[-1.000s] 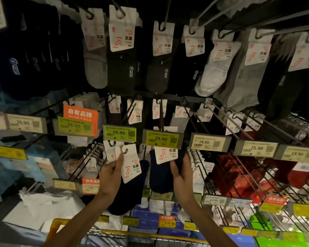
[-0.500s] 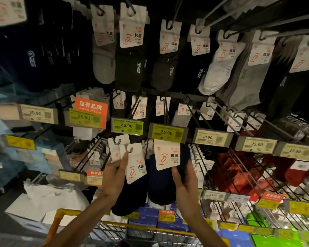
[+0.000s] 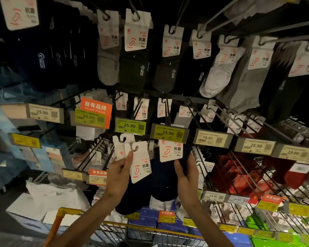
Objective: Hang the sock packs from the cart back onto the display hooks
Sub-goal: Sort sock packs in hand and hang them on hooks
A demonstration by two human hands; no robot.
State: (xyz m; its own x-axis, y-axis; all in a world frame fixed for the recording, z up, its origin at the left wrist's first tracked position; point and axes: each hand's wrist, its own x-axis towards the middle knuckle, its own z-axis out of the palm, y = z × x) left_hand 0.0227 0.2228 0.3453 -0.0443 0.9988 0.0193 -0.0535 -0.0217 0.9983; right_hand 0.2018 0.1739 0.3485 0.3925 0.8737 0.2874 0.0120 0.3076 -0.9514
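Cart rim (image 3: 150, 229), yellow over wire mesh, runs along the bottom edge, with both bare forearms reaching up over it.

The left hand (image 3: 118, 177) is raised to the left of centre. Its grip pinches a fan of sock packs (image 3: 141, 164) by their white header cards. The front card is tilted, its hook hole free in the air, and dark navy socks hang down from it past the wrist. At least one more white card shows behind it on the left.

The right hand (image 3: 188, 179) is level with the left and close beside it. Its grip is curled round the dark body of a navy sock pack (image 3: 170, 151), with the thumb on the near face. The top of that pack's white card sits right under a green price label (image 3: 168, 133) reading 25.90. Whether the card's hole is on the display hook (image 3: 167, 111) behind the label cannot be told.

Below the hands are blue boxes (image 3: 144, 218), and red socks (image 3: 239, 172) hang to the right.

Further up, a row of hanging socks (image 3: 134, 68) in grey, black and white fills the upper hooks.
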